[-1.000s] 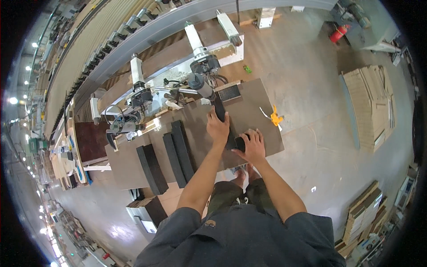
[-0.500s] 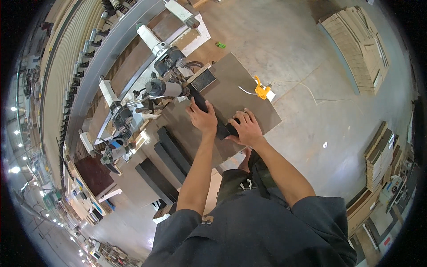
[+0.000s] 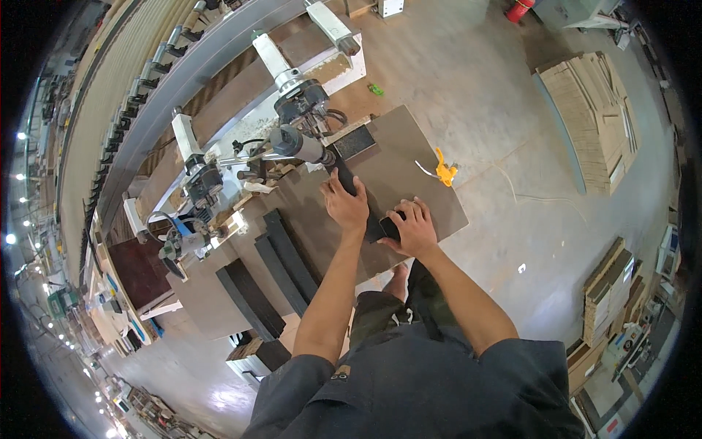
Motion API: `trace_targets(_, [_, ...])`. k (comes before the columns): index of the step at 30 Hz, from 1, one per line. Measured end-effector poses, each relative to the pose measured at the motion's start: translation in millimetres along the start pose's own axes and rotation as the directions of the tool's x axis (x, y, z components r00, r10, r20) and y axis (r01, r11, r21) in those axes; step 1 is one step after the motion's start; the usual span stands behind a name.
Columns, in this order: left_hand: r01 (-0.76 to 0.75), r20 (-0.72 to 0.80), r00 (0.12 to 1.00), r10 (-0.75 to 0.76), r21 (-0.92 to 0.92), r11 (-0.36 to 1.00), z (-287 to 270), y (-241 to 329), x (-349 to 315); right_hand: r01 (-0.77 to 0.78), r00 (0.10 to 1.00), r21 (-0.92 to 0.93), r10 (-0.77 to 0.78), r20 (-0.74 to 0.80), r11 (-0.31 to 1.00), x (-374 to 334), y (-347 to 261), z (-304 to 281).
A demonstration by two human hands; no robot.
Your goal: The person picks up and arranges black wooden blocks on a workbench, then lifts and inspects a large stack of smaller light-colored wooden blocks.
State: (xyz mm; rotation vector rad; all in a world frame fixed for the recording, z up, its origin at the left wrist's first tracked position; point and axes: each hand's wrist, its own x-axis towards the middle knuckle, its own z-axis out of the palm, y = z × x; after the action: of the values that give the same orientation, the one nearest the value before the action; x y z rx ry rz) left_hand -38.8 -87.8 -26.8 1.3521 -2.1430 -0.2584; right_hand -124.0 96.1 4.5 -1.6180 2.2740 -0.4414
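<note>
A long black strip (image 3: 371,225) lies on the brown worktop (image 3: 409,161), its far end against a cylindrical motor tool (image 3: 296,143). My left hand (image 3: 346,203) is closed over the strip's middle, thumb on one side and fingers on the other. My right hand (image 3: 415,230) is wrapped round a short black block (image 3: 392,224) beside the strip's near end. Its palm hides part of the block. To the left of my left forearm lie more black strips (image 3: 287,249), two of them side by side, and a thicker black piece (image 3: 248,296).
A dark rectangular pad (image 3: 354,143) sits by the motor. On the worktop's right edge is a yellow clip-like object (image 3: 445,169) with a white cord. More machine heads (image 3: 202,179) line the left. Stacked boards (image 3: 589,110) stand on the floor at right.
The whole view has shifted, so the bench appears lower and slightly to the right. Both hands keep their hold on the strip and the block.
</note>
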Motion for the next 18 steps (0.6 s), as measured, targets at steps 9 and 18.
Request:
trace_targets(9, [0.081,0.011,0.997,-0.081,-0.048,0.996,4.9,1.0,6.1,0.036,0.997,-0.011,-0.037,-0.061,0.999,5.8,3.0,-2.1])
trace_targets(18, [0.034,-0.003,0.999,-0.034,-0.032,0.999,4.2,2.3,5.6,0.032,0.999,0.033,-0.031,-0.027,0.999,4.7,6.8,-5.9])
